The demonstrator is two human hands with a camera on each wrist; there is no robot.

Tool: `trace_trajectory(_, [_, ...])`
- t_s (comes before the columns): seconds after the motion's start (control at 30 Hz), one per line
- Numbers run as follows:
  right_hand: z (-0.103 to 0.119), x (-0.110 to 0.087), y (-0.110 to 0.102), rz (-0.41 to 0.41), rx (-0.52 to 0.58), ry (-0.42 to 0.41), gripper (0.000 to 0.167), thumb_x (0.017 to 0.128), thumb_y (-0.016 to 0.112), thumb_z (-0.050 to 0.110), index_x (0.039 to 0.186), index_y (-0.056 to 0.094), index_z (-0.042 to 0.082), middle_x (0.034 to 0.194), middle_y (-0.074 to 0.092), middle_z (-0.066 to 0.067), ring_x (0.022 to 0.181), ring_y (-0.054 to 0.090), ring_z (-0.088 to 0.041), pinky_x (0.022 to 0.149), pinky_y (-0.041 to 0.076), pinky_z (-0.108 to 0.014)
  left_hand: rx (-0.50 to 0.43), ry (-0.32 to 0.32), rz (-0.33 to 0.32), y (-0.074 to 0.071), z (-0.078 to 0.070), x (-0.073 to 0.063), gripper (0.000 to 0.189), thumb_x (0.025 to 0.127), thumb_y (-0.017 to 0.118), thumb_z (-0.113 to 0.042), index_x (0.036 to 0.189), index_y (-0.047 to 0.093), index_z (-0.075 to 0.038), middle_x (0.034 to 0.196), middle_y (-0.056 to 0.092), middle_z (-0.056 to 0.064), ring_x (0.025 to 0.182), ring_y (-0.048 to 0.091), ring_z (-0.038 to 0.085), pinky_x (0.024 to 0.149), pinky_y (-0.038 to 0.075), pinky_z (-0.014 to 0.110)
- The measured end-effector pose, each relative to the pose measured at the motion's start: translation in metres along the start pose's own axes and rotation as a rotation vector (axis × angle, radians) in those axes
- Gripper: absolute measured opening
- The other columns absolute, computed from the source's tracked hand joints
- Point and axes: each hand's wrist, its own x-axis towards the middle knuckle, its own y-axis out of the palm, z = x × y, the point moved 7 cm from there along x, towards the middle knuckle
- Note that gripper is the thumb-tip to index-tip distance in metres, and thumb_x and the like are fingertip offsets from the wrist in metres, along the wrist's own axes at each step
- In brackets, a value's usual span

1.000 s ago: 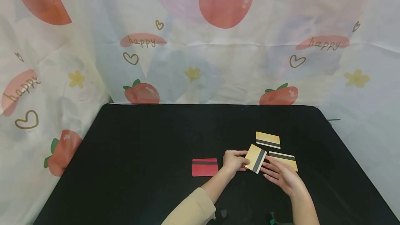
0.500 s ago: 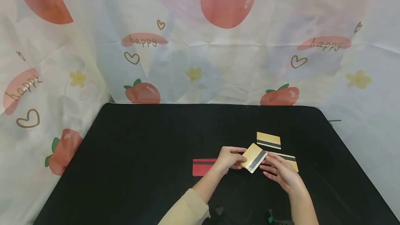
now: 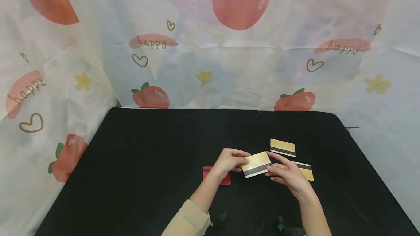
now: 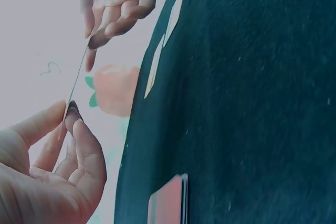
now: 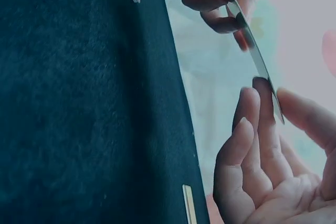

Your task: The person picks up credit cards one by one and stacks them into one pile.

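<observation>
A gold bank card (image 3: 257, 164) with a dark magnetic stripe is held up over the black table. My left hand (image 3: 228, 160) pinches its left end between thumb and fingers. At the opposite end, my right hand (image 3: 290, 177) pinches it too, thumb on one face and fingertips on the other. Both wrist views show the card (image 5: 254, 51) edge-on, stretched between the hands. Behind my left wrist lies a red card (image 3: 225, 181), partly covered; the left wrist view shows layered edges on these red cards (image 4: 167, 203), like a small stack.
Two more gold cards lie on the table (image 3: 157, 148) to the right: a farther card (image 3: 283, 146) and a nearer card (image 3: 307, 172), the latter partly hidden by my right hand. A printed cloth (image 3: 210, 65) hangs behind the table's far edge.
The held gold card has moved left and turned, so its stripe now runs along the near edge. My left hand moved left over the red card, and my right hand followed slightly.
</observation>
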Motion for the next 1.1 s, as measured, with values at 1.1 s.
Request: trace_trajectory(1.1, [0.006,0.016,0.049,-0.069,0.001,-0.107,0.059,0.083,0.067,0.015,0.136,0.040,0.008,0.079,0.070,0.003,0.066,0.066,-0.015,0.074,0.054,-0.024,-0.237,0.001,-0.056,-0.066,0.019,-0.030,0.039,0.081,0.067,-0.009,0.120,0.061,-0.010,0.086,0.068,0.015,0.059,0.067,0.020,0.055,0.055,0.026])
